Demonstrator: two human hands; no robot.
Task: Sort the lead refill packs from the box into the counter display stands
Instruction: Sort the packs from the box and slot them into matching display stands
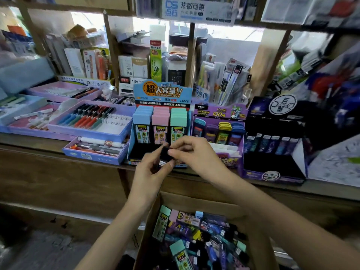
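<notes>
A small black lead refill pack [164,155] with a white label is held between both hands, in front of the blue display stand [162,92]. My left hand [150,168] grips its lower end and my right hand [191,152] pinches its top. The blue stand holds rows of blue, pink and green packs [160,121]. To its right stand a purple display stand [219,112] and a black display stand [272,168] with dark packs. Below, an open cardboard box [153,217] is full of mixed refill packs [194,236].
Purple and blue trays of pens [91,117] lie on the wooden counter [48,147] to the left. Shelves behind are crowded with stationery boxes. Blurred goods lean in at the far right.
</notes>
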